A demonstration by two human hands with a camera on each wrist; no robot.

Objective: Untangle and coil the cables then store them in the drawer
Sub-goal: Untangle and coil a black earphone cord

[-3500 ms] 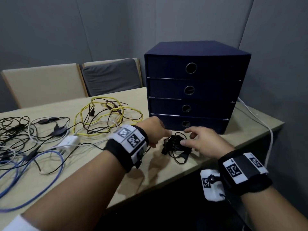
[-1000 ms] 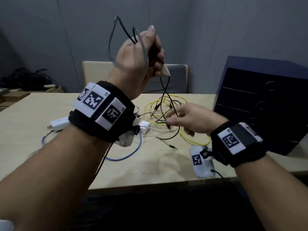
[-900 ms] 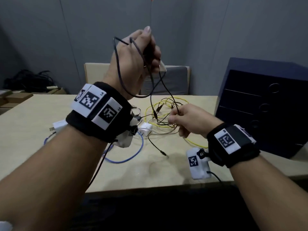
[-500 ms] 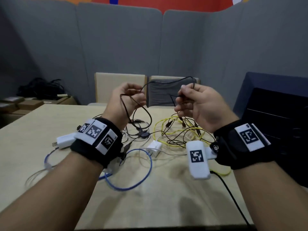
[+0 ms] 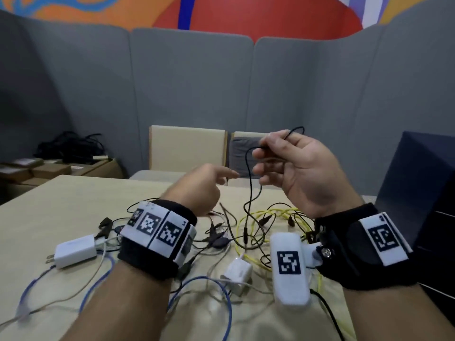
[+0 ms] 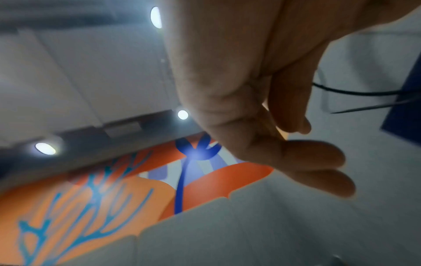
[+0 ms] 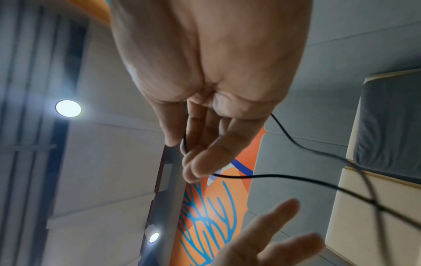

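A thin black cable point(image 5: 249, 183) hangs from my raised right hand point(image 5: 264, 146), pinched between thumb and fingers, and runs down into the tangle on the table point(image 5: 61, 205). The right wrist view shows the same black cable point(image 7: 296, 177) passing through my right hand point(image 7: 189, 158). My left hand point(image 5: 221, 175) hovers just left of the hanging strand, fingers stretched toward it and holding nothing. In the left wrist view my left hand point(image 6: 307, 153) is bare, with the black cable point(image 6: 364, 93) off to its right. The dark blue drawer unit point(image 5: 423, 193) stands at the right, drawers closed.
On the table lie a yellow cable point(image 5: 270, 214), a blue cable point(image 5: 229, 311), thin black leads, and two white chargers point(image 5: 75, 251) point(image 5: 237, 270). Two chairs point(image 5: 187, 148) stand behind the table. Cardboard boxes point(image 5: 49, 168) sit at the back left.
Half a second ago both hands held the black cable up. My left hand has let go and dropped lower; my right hand still pinches the cable. My view has tilted upward.
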